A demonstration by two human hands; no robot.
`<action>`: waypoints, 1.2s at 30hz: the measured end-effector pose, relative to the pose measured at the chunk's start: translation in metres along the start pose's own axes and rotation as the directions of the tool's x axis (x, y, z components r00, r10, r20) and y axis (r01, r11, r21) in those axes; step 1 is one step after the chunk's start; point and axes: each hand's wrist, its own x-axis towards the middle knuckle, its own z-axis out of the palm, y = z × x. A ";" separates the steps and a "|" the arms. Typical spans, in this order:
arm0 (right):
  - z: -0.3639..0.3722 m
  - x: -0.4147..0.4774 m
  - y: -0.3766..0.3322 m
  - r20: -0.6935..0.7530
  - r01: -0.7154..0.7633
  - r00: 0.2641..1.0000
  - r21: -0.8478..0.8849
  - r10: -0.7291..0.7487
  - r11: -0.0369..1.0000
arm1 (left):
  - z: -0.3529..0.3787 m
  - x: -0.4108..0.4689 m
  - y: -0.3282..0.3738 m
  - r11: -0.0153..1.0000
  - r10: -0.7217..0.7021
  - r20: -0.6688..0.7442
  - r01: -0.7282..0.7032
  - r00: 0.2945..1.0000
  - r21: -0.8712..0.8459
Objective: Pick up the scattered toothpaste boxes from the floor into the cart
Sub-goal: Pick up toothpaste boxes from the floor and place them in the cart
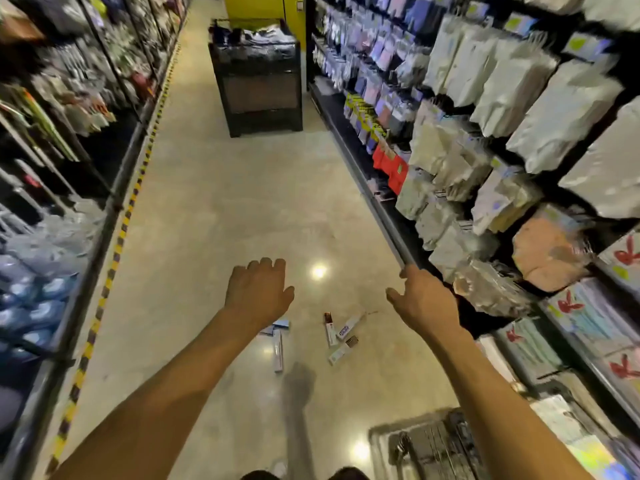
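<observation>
Several toothpaste boxes lie scattered on the beige floor ahead of me: a long white one (pixel 278 355), a blue one (pixel 281 323) partly hidden behind my left wrist, and a cluster of white boxes (pixel 341 336) with dark red ends. My left hand (pixel 258 292) and my right hand (pixel 424 301) are stretched forward above them, fingers relaxed, holding nothing. The wire cart (pixel 429 445) shows its corner at the bottom right, beside my right forearm.
I stand in a shop aisle. Shelves of hanging packets (pixel 502 150) line the right side, and shelves with a yellow-black striped floor edge (pixel 114 258) line the left. A black display bin (pixel 258 77) stands farther down the aisle.
</observation>
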 end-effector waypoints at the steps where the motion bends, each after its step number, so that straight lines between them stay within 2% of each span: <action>1: 0.014 0.004 -0.011 0.007 -0.019 1.000 0.017 0.019 1.000 | 0.009 0.005 -0.014 1.000 -0.005 0.009 0.005 1.000 -0.008; 6: 0.078 0.015 -0.040 0.132 -0.135 0.983 0.067 0.126 0.989 | 0.060 0.031 -0.045 0.997 0.000 0.121 0.009 0.993 -0.071; 14: 0.204 0.087 -0.020 0.169 -0.273 0.948 0.007 0.268 0.962 | 0.184 0.139 -0.030 0.992 0.045 0.215 -0.018 0.976 -0.126; 23: 0.393 0.188 0.051 0.359 -0.396 0.850 -0.047 0.386 0.917 | 0.402 0.252 -0.004 0.990 0.021 0.382 0.033 0.924 -0.134; 27: 0.487 0.223 0.089 0.388 -0.486 0.805 -0.004 0.450 0.874 | 0.508 0.301 0.008 0.973 0.056 0.403 0.040 0.913 -0.227; 30: 0.554 0.244 0.110 0.415 -0.571 0.750 0.013 0.515 0.821 | 0.580 0.324 0.015 0.963 -0.031 0.458 0.149 0.889 -0.224; 36: 0.687 0.309 0.151 0.413 -0.585 0.746 0.033 0.522 0.810 | 0.730 0.346 0.038 0.969 -0.066 0.531 0.182 0.845 -0.169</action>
